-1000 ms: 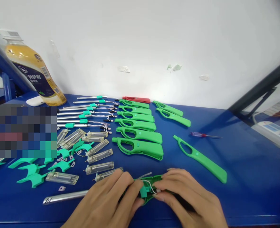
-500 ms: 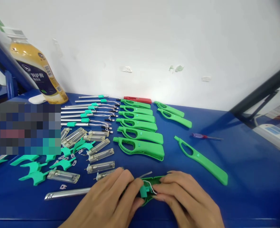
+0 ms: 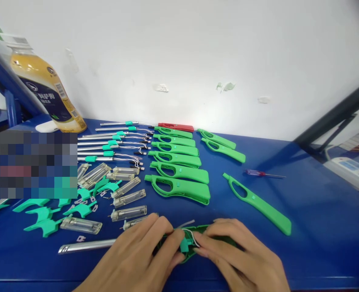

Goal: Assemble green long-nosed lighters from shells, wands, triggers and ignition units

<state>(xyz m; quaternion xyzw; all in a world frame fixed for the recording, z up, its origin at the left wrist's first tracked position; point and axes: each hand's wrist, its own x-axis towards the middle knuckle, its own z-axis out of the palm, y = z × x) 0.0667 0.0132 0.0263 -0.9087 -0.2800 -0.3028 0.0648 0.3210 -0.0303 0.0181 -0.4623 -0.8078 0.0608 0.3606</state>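
Note:
An open green lighter casing (image 3: 194, 257) lies low in the middle of the view between both hands, with a teal trigger (image 3: 184, 245) and a looped white wire (image 3: 189, 230) inside it. My left hand (image 3: 143, 253) is closed around the casing's front end, beside the trigger. From under that hand a silver metal tube (image 3: 86, 246) sticks out to the left. My right hand (image 3: 243, 251) grips the casing from the other side, its thumb and index fingertip pressed at the wire. My palms and fingers hide most of the casing.
Green casings (image 3: 179, 174) form a column behind my hands, with a red casing (image 3: 176, 127) at the back. Metal tubes (image 3: 106, 143), clear fuel tanks (image 3: 129, 213) and teal triggers (image 3: 42, 215) lie left. A screwdriver (image 3: 255, 173) and single casing (image 3: 258, 207) lie right; a bottle (image 3: 45, 87) leans back left.
My right thumb and index finger have shifted slightly left, further over the white wire, and more of the casing shows under that hand. My left hand keeps its hold almost unmoved.

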